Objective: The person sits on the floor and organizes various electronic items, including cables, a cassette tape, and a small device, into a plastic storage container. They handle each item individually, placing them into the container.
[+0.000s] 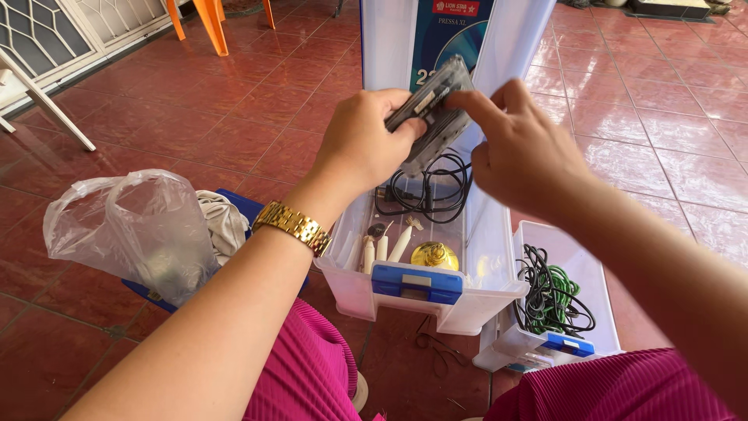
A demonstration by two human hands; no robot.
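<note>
Both my hands hold a clear smoky plastic cassette case above an open translucent storage box. My left hand, with a gold watch on the wrist, grips the case from the left and below. My right hand pinches its upper right edge with thumb and fingers. Inside the box lie coiled black cables, several white candles and a small gold bell-shaped object. The box has a blue front latch.
A second smaller clear box at the right holds green and black cables. A crumpled clear plastic bag and a cloth lie on a blue lid at the left. Red floor tiles, orange chair legs far back.
</note>
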